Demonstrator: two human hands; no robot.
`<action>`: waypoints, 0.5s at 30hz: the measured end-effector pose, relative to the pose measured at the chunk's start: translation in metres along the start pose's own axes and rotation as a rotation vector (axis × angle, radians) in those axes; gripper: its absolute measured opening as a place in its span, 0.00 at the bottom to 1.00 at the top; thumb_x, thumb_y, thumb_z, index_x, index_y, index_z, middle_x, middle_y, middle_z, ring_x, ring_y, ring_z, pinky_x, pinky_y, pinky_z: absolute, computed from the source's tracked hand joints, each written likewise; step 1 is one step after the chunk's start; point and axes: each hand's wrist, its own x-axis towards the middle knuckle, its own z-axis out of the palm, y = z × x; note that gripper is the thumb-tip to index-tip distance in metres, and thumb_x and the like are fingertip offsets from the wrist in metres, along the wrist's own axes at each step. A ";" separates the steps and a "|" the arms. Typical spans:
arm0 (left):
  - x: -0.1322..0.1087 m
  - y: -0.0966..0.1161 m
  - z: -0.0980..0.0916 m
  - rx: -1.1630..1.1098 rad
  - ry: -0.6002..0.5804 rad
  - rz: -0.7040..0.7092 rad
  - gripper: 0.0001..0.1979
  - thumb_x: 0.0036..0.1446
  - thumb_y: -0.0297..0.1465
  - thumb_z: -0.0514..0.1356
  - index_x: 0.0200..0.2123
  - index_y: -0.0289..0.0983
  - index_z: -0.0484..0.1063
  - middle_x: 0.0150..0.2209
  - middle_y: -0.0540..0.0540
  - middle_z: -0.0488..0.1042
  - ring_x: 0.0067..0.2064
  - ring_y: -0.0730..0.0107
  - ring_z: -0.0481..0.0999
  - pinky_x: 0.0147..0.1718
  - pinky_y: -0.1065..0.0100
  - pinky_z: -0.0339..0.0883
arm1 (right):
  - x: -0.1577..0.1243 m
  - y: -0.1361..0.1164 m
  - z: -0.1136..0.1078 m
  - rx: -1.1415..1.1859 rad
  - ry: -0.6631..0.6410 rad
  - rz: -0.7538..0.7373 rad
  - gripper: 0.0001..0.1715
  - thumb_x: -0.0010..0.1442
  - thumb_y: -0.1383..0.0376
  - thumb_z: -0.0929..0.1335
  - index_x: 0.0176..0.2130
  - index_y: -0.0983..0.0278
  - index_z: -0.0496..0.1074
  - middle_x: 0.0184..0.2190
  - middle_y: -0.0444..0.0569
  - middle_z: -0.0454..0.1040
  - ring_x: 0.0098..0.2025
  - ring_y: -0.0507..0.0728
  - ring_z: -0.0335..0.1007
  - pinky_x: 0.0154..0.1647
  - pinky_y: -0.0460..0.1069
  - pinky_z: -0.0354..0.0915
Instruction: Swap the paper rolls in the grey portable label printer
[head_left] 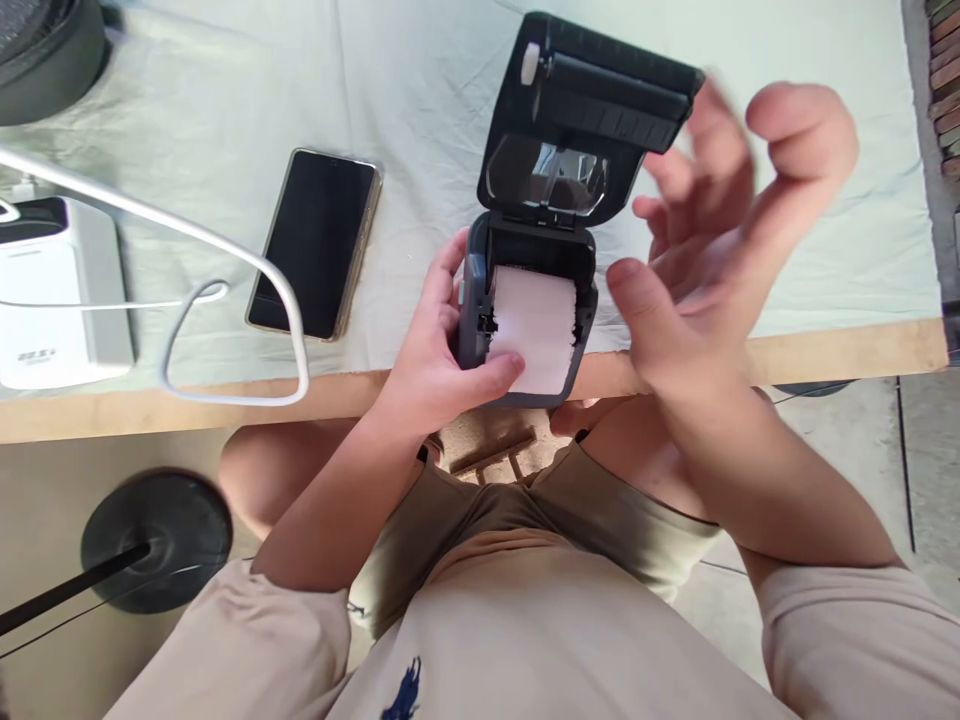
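A small dark grey label printer (pixel 472 310) sits at the table's near edge with its lid (pixel 592 90) swung up and open. A white paper roll (pixel 534 325) lies in its bay. My left hand (pixel 435 350) grips the printer's left side, thumb resting on the paper. My right hand (pixel 705 250) hovers just right of the printer, fingers spread and blurred, holding nothing.
A black smartphone (pixel 315 240) lies face up to the left on the pale cloth (pixel 225 100). A white box-shaped device (pixel 56 300) with a white cable (pixel 225 290) sits at far left. A black stand base (pixel 157 535) rests on the floor below the wooden table edge (pixel 840 350).
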 end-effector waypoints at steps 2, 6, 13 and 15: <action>0.001 -0.004 -0.004 0.020 -0.004 0.006 0.56 0.47 0.36 0.80 0.76 0.42 0.58 0.54 0.41 0.82 0.48 0.58 0.85 0.43 0.66 0.81 | 0.002 0.012 -0.002 0.144 0.100 -0.003 0.35 0.68 0.42 0.72 0.69 0.45 0.66 0.61 0.51 0.75 0.70 0.68 0.73 0.65 0.66 0.78; 0.000 -0.008 -0.005 -0.019 0.009 0.035 0.58 0.49 0.34 0.79 0.78 0.46 0.55 0.56 0.43 0.82 0.52 0.56 0.86 0.43 0.67 0.79 | 0.003 0.020 -0.002 0.513 0.298 -0.009 0.25 0.72 0.41 0.68 0.61 0.47 0.70 0.57 0.48 0.77 0.65 0.62 0.76 0.69 0.63 0.76; -0.006 -0.005 0.000 -0.157 -0.035 0.075 0.39 0.59 0.42 0.74 0.69 0.46 0.64 0.60 0.43 0.81 0.61 0.48 0.85 0.49 0.58 0.83 | -0.006 -0.018 0.006 0.760 -0.088 0.137 0.39 0.66 0.42 0.75 0.64 0.45 0.55 0.56 0.44 0.76 0.42 0.54 0.79 0.43 0.52 0.81; -0.008 -0.003 0.002 -0.109 0.030 0.076 0.33 0.59 0.41 0.74 0.65 0.44 0.71 0.58 0.43 0.82 0.66 0.46 0.81 0.55 0.56 0.82 | -0.008 -0.023 0.006 0.813 -0.117 0.172 0.40 0.64 0.44 0.77 0.63 0.45 0.54 0.55 0.44 0.76 0.41 0.53 0.79 0.42 0.51 0.81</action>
